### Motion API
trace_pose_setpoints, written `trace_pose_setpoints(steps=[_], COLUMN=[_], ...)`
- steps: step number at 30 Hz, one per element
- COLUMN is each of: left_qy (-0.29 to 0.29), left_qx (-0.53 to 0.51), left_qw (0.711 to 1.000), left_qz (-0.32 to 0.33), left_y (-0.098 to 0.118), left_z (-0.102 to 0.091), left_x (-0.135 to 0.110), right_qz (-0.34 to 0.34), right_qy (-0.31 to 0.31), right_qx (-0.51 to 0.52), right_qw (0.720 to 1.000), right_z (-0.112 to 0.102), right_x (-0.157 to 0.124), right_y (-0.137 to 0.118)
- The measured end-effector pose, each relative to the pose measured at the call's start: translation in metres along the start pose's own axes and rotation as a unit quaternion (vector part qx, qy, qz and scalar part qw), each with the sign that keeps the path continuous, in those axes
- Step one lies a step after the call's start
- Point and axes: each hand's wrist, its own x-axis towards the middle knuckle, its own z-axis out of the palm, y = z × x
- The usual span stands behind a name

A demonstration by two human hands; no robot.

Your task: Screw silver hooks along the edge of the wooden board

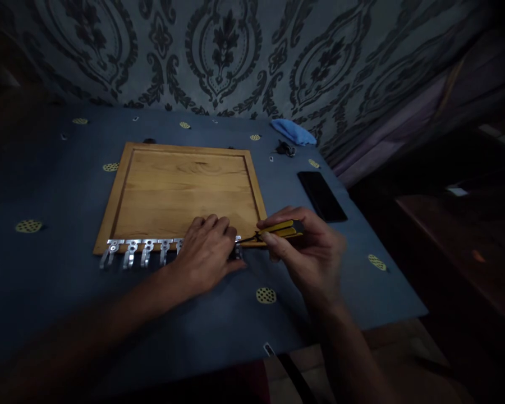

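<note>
A framed wooden board point(185, 193) lies flat on the cloth-covered table. Along its near edge runs a silver metal hook rail point(149, 245) with several hooks pointing toward me. My left hand point(208, 249) is bent over the rail's right part, fingers on the board and thumb stretched along the near side, pressing the rail against the edge. My right hand point(309, 249) is closed around the yellow and black handle of a screwdriver point(281, 228). Its dark shaft points left, and the tip reaches the rail's right end, close to my left fingers. The exact contact at the tip is too dark to make out.
A black phone point(322, 196) lies right of the board. Behind it are a small bunch of dark keys point(285, 148) and a folded blue cloth point(293, 132). A patterned wall covering point(223, 50) borders the blue tablecloth point(59, 196) at the back; the table's edge falls away on the right.
</note>
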Motion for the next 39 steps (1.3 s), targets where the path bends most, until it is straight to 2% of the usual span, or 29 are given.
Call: trace_pose_setpoints(steps=[6, 8, 14, 17, 19, 21, 23, 25, 27, 31, 35, 39], left_qy=[0.000, -0.006, -0.001, -0.002, 0.006, 0.056, 0.147, 0.189, 0.199, 0.199, 0.189, 0.175], left_qx=[0.000, 0.002, -0.002, -0.003, -0.038, -0.126, -0.241, -0.331, -0.365, -0.311, -0.300, -0.330], left_qw=[1.000, 1.000, 1.000, 1.000, 0.999, 0.990, 0.957, 0.920, 0.899, 0.904, 0.907, 0.905], left_qz=[-0.003, -0.008, -0.005, 0.001, 0.018, 0.043, 0.067, 0.094, 0.141, 0.216, 0.225, 0.205], left_y=[0.000, 0.001, 0.003, -0.002, -0.007, -0.012, -0.012, -0.006, 0.005, 0.021, 0.021, 0.017], left_z=[-0.001, -0.002, 0.000, 0.000, -0.005, -0.017, -0.035, -0.053, -0.066, -0.071, -0.068, -0.069], left_x=[0.000, 0.000, 0.000, 0.000, -0.001, -0.003, -0.004, -0.004, -0.003, 0.001, 0.005, 0.007], right_qz=[-0.005, -0.018, -0.076, -0.099, -0.094, -0.089, -0.101, -0.121, -0.140, -0.180, -0.167, -0.129], right_qy=[-0.097, -0.106, -0.003, 0.022, 0.030, 0.026, 0.011, 0.003, 0.004, 0.008, -0.047, -0.111], right_qx=[-0.020, -0.032, -0.139, -0.139, -0.130, -0.127, -0.126, -0.128, -0.130, -0.137, -0.134, -0.180], right_qw=[0.995, 0.994, 0.987, 0.985, 0.987, 0.988, 0.987, 0.984, 0.982, 0.974, 0.976, 0.969], right_z=[-0.015, -0.018, -0.004, 0.002, 0.003, 0.002, 0.002, 0.002, 0.003, 0.001, -0.005, -0.011], right_x=[0.005, 0.006, 0.001, -0.001, -0.001, -0.002, -0.003, -0.003, -0.003, -0.003, -0.007, -0.017], right_y=[-0.005, -0.005, -0.001, 0.002, 0.003, 0.003, 0.002, 0.002, 0.003, 0.007, 0.021, 0.045])
